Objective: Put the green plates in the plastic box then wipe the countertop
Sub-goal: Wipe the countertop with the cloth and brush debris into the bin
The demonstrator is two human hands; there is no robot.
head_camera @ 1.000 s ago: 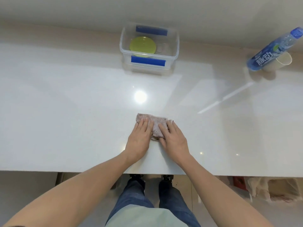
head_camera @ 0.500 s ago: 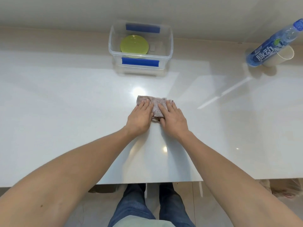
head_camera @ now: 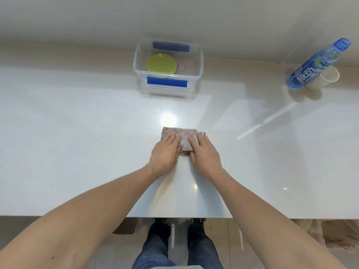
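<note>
**Both hands flat on the cloth**

We see the green plates [head_camera: 161, 65] lying inside the clear plastic box [head_camera: 196, 78] at the back of the white countertop [head_camera: 68, 133]. Nearer us, our left hand [head_camera: 164, 152] presses on the folded cloth [head_camera: 184, 138], fingers outstretched and flat, not gripping. Our right hand [head_camera: 205, 153] lies beside it, equally flat on the cloth. Far right stands a blue bottle [head_camera: 318, 65] against a paper cup [head_camera: 324, 80].

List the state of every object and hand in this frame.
plastic box: open, no lid
green plates: inside box
cloth: folded, flat on countertop
left hand: pressing cloth
right hand: pressing cloth
bottle: capped, upright
paper cup: upright
</note>
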